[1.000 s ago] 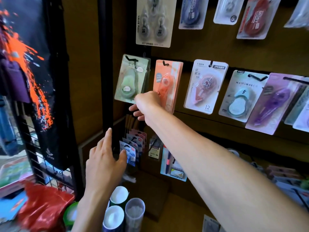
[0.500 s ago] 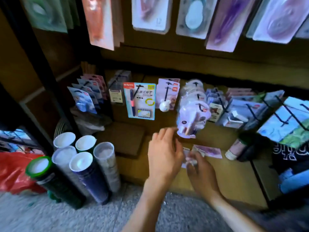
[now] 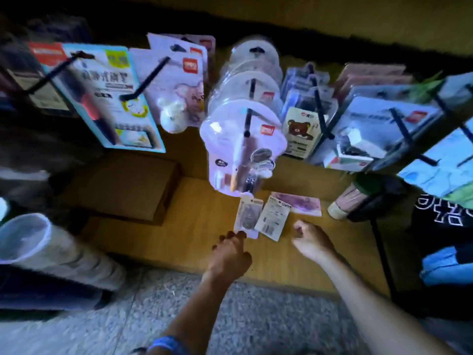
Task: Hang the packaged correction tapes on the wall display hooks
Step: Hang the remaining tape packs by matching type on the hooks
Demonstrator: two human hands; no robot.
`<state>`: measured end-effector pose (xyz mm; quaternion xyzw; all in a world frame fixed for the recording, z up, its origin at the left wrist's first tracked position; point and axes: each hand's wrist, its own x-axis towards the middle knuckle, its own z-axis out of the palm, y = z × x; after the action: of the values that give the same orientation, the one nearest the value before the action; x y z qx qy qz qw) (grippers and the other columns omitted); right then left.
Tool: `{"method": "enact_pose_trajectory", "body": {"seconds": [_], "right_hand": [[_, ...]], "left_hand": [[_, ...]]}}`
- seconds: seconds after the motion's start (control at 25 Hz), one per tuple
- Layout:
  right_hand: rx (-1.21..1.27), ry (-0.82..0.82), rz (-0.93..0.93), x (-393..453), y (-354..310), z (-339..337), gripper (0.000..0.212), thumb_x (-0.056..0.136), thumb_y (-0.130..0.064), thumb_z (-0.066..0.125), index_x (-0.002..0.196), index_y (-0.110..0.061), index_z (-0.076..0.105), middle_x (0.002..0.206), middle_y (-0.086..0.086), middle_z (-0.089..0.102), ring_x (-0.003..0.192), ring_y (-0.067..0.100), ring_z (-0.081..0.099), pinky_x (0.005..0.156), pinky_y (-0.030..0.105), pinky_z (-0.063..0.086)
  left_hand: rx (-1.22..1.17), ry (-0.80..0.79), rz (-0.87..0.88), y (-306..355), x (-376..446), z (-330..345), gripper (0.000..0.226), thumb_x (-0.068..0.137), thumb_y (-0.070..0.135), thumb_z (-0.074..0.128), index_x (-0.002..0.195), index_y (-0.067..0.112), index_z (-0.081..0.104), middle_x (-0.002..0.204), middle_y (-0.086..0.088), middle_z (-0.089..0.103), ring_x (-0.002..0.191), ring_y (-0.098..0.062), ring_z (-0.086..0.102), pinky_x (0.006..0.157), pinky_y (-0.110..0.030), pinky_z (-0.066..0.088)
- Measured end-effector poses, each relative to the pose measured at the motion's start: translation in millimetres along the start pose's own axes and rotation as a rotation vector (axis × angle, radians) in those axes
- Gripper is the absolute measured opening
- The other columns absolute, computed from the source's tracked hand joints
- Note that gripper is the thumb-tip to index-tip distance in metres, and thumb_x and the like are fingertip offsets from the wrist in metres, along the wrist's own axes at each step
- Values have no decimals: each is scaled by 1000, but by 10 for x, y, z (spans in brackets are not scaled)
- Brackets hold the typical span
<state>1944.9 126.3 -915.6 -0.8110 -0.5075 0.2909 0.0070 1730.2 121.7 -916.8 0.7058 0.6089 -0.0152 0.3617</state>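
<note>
Three packaged correction tapes lie on the low wooden shelf [image 3: 194, 242]. The nearest package [image 3: 247, 216] lies face up, a second package [image 3: 273, 219] lies beside it with its printed back up, and a purple package [image 3: 300, 204] lies behind them. My left hand [image 3: 231, 252] has its curled fingertips on the near corner of the nearest package and pinches it. To the right of the packages, my right hand [image 3: 309, 239] hovers over the shelf with its fingers curled, holding nothing. The upper row of hooks with correction tapes is out of view.
Black hooks [image 3: 247, 121] jut out above the shelf, loaded with clear blister packs [image 3: 240, 139], a pen card [image 3: 107, 98] and a bear-printed card [image 3: 302, 129]. A cardboard box [image 3: 122, 185] sits at left. Paper rolls [image 3: 30, 242] stand on the speckled floor [image 3: 268, 316].
My view has dropped from the upper hooks to the low shelf. My left hand came down onto the nearest package. My right hand drew back to the right, off the packages.
</note>
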Motion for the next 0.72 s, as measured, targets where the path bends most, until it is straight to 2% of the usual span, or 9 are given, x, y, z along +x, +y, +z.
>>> {"method": "enact_pose_trajectory", "body": {"seconds": [0.16, 0.24, 0.32, 0.36, 0.4, 0.48, 0.56, 0.6, 0.72], "right_hand": [[-6, 61, -57, 639, -196, -48, 59, 82, -31, 68, 137, -27, 48, 137, 5, 57, 119, 27, 59, 88, 32, 51], [72, -22, -32, 1026, -175, 188, 86, 65, -56, 77, 141, -33, 43, 138, 7, 55, 121, 29, 58, 94, 38, 52], [188, -63, -48, 1059, -246, 439, 109, 37, -90, 70, 131, -38, 49, 133, 6, 58, 119, 31, 60, 93, 42, 54], [155, -104, -84, 995, -272, 600, 100, 40, -91, 67, 124, -38, 53, 133, 6, 57, 119, 32, 59, 93, 43, 54], [77, -117, -102, 906, -316, 726, 81, 56, -81, 69, 122, -38, 54, 137, 3, 52, 122, 33, 56, 96, 41, 51], [-52, 77, -183, 574, -429, 901, 52, 81, -48, 65, 129, -33, 52, 145, 1, 44, 127, 35, 50, 96, 41, 48], [-50, 224, -291, 343, -377, 1083, 54, 76, -37, 64, 129, -28, 54, 143, 2, 49, 126, 34, 52, 93, 41, 49], [31, 184, -275, 308, -319, 1062, 59, 71, -37, 65, 128, -30, 54, 140, -1, 51, 123, 29, 53, 91, 38, 50], [688, -35, -68, 336, -288, 884, 57, 65, -34, 71, 119, -26, 56, 107, -8, 66, 89, -2, 64, 68, 11, 48]], "left_hand": [[10, -7, 45, 87, 432, 157, 59, 86, 24, 56, 144, 25, 44, 145, -5, 46, 131, -31, 45, 103, -39, 43], [54, 31, 83, 55, 588, 204, 64, 85, 27, 57, 147, 29, 41, 148, -5, 43, 132, -32, 45, 102, -40, 46], [45, 208, 143, -8, 762, 254, 67, 79, 31, 56, 146, 33, 46, 141, -12, 53, 121, -37, 57, 87, -42, 57], [10, 244, 153, -67, 883, 322, 71, 76, 35, 55, 146, 34, 45, 133, -17, 61, 110, -40, 65, 75, -44, 61], [-40, 180, 164, -252, 1112, 554, 78, 75, 38, 54, 151, 34, 36, 131, -20, 64, 104, -42, 68, 70, -48, 61], [-92, 128, 220, -508, 1313, 911, 92, 77, 41, 57, 156, 36, 12, 140, -19, 58, 120, -43, 61, 84, -50, 58], [-150, 94, 212, -467, 1149, 827, 86, 68, 42, 59, 148, 38, 28, 137, -12, 62, 125, -38, 58, 92, -47, 55], [-221, 148, 188, -378, 1031, 724, 75, 63, 40, 57, 136, 33, 44, 126, -11, 68, 118, -37, 62, 89, -45, 56], [-347, 262, 14, -180, 809, 565, 60, 67, 44, 58, 121, 18, 61, 104, -8, 75, 101, -32, 71, 81, -38, 57]]}}
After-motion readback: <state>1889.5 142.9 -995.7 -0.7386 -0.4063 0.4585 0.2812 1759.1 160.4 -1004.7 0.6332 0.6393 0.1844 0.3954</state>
